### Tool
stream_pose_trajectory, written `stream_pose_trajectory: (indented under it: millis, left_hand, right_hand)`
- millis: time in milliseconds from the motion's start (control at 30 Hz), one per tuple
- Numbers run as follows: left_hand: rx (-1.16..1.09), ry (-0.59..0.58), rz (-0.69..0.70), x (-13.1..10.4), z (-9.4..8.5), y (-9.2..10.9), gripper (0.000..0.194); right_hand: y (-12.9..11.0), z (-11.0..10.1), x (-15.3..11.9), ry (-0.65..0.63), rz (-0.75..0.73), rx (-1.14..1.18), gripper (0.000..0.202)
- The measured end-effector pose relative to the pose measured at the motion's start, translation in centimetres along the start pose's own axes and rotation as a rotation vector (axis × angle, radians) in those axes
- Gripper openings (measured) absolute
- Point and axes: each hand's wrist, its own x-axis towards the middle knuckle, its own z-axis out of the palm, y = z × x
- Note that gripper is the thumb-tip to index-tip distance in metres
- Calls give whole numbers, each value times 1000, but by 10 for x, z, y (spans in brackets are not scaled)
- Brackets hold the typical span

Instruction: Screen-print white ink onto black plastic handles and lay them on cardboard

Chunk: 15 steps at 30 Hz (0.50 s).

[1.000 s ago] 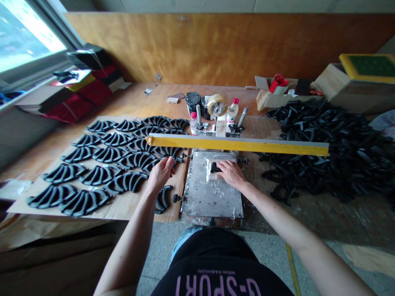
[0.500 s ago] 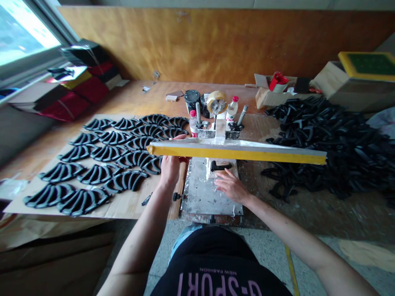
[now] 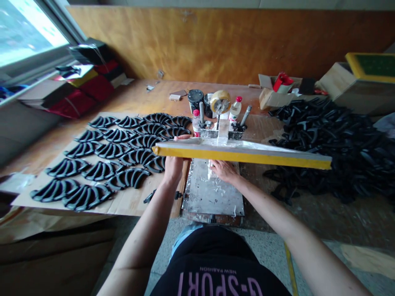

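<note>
My left hand (image 3: 173,167) is wrapped round the left end of a screen-printing frame (image 3: 247,157) with yellow tape along its front edge, held raised and tilted above a metal base plate (image 3: 212,197). One finger shows over the top of the frame. Below the frame, my right hand (image 3: 224,170) lies over a white fixture (image 3: 210,170) on the plate, its fingers curled together. Whatever those fingers hold is hidden, and the black handle seen there before is out of sight. White shreds are scattered on the plate.
Rows of curved black handles (image 3: 101,150) lie on cardboard at left. A large heap of black handles (image 3: 333,148) covers the right side. Behind the frame stand red-capped bottles (image 3: 236,107), a black jar (image 3: 195,100) and a tape roll (image 3: 220,102). Cardboard boxes (image 3: 336,84) sit at back right.
My right hand has moved forward and left, from the handle's right end onto the white fixture, and the black handle is now hidden. My left hand still holds the frame.
</note>
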Motion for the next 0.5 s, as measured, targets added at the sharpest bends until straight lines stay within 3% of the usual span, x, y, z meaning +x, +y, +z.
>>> stream_pose_trajectory:
  millis: [100, 233, 367, 500]
  left_hand:
    - [-26, -11, -41, 7, 6, 8, 49]
    - [8, 26, -29, 8, 8, 12, 48]
    - [85, 40, 8, 7, 5, 7, 47]
    - [94, 29, 81, 4, 2, 2, 44]
  right_hand:
    - [-3, 10, 34, 39, 13, -53, 45]
    - [4, 17, 54, 11, 112, -33, 45]
    - [16, 10, 55, 57, 153, 26, 37]
    - [41, -14, 30, 120, 154, 31, 33]
